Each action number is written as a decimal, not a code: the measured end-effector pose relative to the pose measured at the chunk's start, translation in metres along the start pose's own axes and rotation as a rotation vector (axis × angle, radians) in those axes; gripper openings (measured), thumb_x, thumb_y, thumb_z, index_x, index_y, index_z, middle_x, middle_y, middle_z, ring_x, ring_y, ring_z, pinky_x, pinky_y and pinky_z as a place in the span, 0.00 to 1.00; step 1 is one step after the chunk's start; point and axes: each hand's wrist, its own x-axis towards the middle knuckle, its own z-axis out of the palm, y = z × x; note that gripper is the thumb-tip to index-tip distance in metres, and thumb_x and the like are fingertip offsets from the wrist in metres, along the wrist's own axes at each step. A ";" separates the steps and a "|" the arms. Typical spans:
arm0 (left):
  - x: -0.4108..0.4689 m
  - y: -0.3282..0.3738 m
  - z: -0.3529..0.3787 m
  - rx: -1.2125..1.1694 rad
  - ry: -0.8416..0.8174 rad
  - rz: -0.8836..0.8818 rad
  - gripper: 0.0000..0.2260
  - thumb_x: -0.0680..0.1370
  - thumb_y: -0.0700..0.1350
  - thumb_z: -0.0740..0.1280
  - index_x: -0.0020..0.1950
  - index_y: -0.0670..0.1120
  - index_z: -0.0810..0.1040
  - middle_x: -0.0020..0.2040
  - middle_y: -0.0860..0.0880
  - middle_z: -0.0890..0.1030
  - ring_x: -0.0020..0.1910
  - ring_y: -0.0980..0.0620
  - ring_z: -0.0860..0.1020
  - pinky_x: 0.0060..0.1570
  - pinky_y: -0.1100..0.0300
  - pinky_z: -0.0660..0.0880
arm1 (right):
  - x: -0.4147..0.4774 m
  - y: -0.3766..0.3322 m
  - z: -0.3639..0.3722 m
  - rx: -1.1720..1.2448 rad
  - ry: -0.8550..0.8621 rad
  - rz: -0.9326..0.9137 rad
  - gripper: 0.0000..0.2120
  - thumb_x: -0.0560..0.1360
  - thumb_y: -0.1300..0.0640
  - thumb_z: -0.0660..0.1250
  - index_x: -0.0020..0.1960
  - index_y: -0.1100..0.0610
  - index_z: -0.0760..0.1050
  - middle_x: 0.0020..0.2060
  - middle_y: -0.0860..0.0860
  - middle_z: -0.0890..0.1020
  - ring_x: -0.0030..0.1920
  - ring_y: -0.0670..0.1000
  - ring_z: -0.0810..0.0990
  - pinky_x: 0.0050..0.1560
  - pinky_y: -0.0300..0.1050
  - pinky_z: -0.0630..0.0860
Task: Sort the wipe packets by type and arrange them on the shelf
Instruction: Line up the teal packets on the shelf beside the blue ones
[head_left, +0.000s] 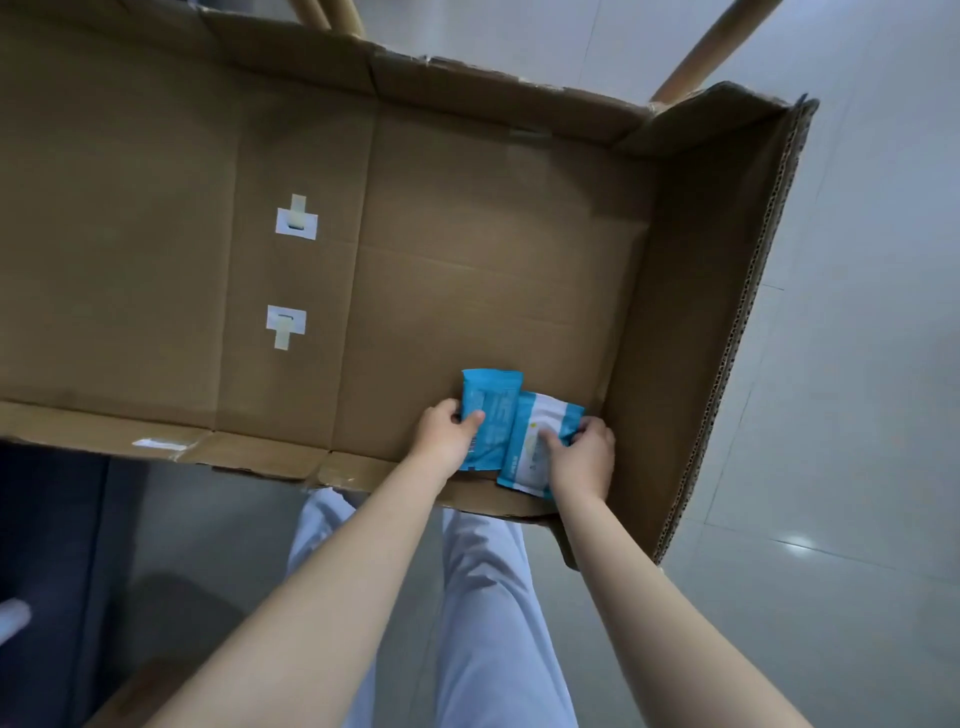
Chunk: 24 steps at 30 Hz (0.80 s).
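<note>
Two blue wipe packets lie side by side in the near right corner of a big open cardboard box (467, 249). The left packet (493, 410) shows its all-blue printed back. My left hand (449, 428) grips its left edge, thumb on top. The right packet (537, 436) is blue with a white front panel and overlaps the left one slightly. My right hand (584, 457) holds it at its right edge, fingers curled over the face.
The box floor holds two white taped labels (296, 223) (285, 322) at left centre. Its right wall (727, 322) stands close to the packets. Grey tiled floor (857, 364) lies to the right, wooden legs (711, 47) beyond the box, and my light trousers (483, 597) below.
</note>
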 end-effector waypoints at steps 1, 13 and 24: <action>-0.002 -0.001 -0.002 -0.022 0.004 -0.002 0.11 0.80 0.48 0.66 0.56 0.41 0.78 0.53 0.42 0.81 0.51 0.45 0.80 0.50 0.54 0.77 | 0.000 0.000 0.002 0.018 0.000 -0.002 0.17 0.74 0.53 0.74 0.57 0.61 0.74 0.58 0.57 0.74 0.57 0.58 0.75 0.60 0.51 0.72; -0.103 -0.003 -0.149 -0.880 0.017 0.081 0.12 0.79 0.47 0.67 0.61 0.46 0.75 0.57 0.47 0.82 0.56 0.48 0.81 0.55 0.48 0.79 | -0.102 -0.109 -0.052 0.973 -0.330 0.005 0.14 0.77 0.59 0.70 0.61 0.61 0.75 0.54 0.57 0.84 0.54 0.56 0.85 0.56 0.54 0.82; -0.337 -0.099 -0.396 -1.377 0.171 0.433 0.21 0.77 0.64 0.60 0.64 0.55 0.78 0.56 0.51 0.84 0.52 0.52 0.83 0.44 0.54 0.77 | -0.410 -0.255 0.006 1.175 -0.850 -0.233 0.18 0.74 0.60 0.68 0.63 0.63 0.74 0.55 0.57 0.85 0.53 0.51 0.85 0.59 0.53 0.78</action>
